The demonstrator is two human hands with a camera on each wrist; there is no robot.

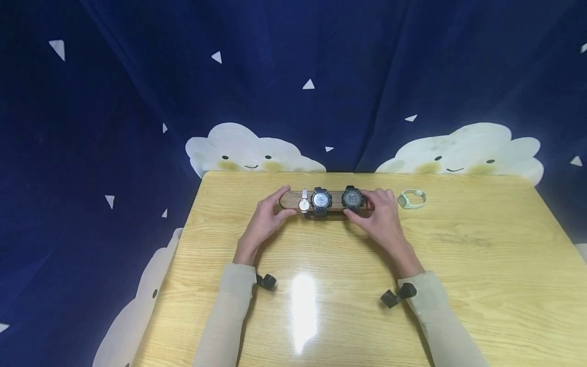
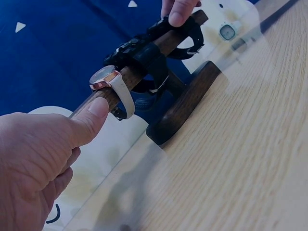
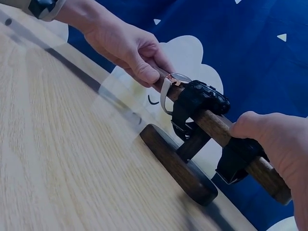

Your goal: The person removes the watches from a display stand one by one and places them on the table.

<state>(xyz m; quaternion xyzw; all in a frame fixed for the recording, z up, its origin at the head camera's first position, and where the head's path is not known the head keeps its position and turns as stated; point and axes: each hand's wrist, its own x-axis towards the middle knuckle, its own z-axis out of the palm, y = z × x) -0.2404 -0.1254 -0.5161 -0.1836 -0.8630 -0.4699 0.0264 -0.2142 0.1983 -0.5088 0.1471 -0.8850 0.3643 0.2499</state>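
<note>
A dark wooden watch stand point(image 1: 336, 200) with a crossbar and rounded base point(image 2: 192, 96) stands near the table's far edge. My left hand point(image 1: 264, 219) grips the crossbar's left end, thumb in front. Beside that thumb hangs a small rose-gold watch point(image 2: 103, 77) with a pale strap. A black digital watch point(image 1: 321, 199) sits near the bar's middle. Toward the right end, my right hand point(image 1: 381, 216) holds a second black watch point(image 1: 352, 198) on the bar, thumb at its left and fingers at its right. In the right wrist view this hand partly hides that watch.
A pale green watch point(image 1: 412, 199) lies on the wooden table point(image 1: 481, 285), right of the stand. Behind the table hangs a dark blue curtain point(image 1: 357, 66) with clouds and white triangles. Dark wrist cameras point(image 1: 268, 282) are worn at both sleeve cuffs.
</note>
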